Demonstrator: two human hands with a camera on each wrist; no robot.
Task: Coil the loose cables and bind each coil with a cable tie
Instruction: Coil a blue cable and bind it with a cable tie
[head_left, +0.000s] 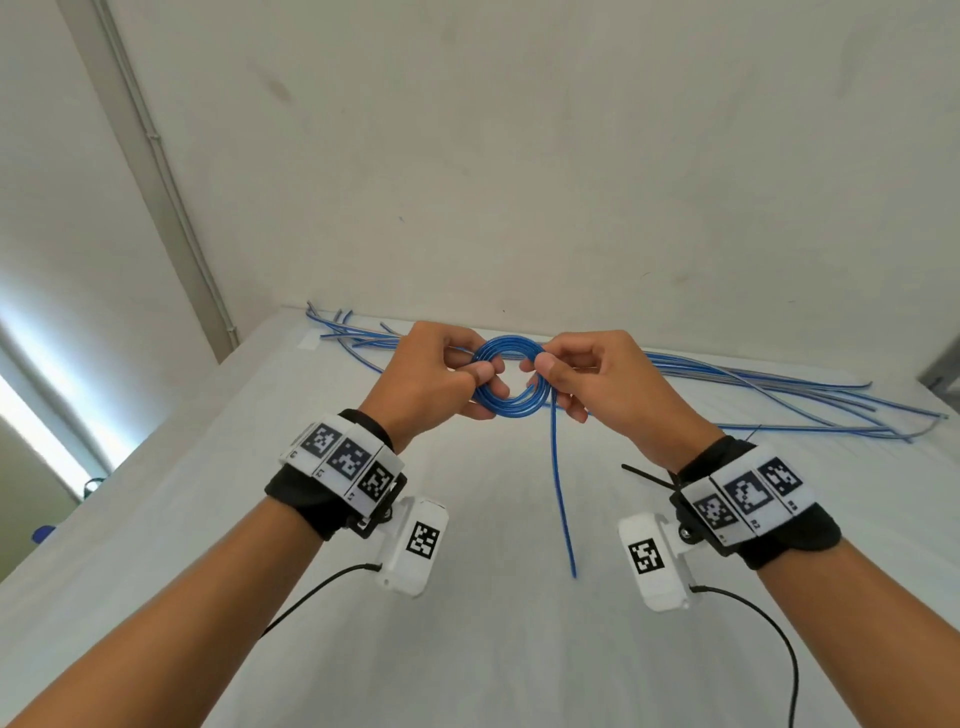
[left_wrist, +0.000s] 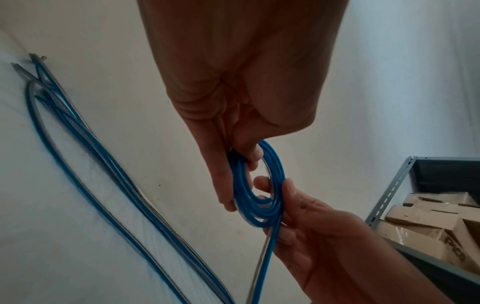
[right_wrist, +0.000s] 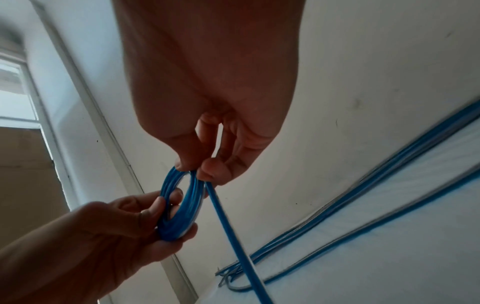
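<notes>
A small round coil of blue cable (head_left: 508, 349) (left_wrist: 270, 185) (right_wrist: 179, 205) hangs in the air between both hands above the white table. My left hand (head_left: 441, 376) pinches the coil's left side between thumb and fingers. My right hand (head_left: 587, 376) pinches its right side. From the right side a loose blue tail (head_left: 561, 488) (right_wrist: 233, 236) drops down toward me. A bundle of several loose blue cables (head_left: 753, 384) (left_wrist: 85, 148) (right_wrist: 389, 181) lies along the table's far edge. A black cable tie (head_left: 647, 476) pokes out by my right wristband.
The white table (head_left: 493, 623) butts against a white wall. A grey metal shelf (left_wrist: 394, 185) holding cardboard boxes (left_wrist: 426, 222) stands to the right. A window (head_left: 31, 395) is at the left.
</notes>
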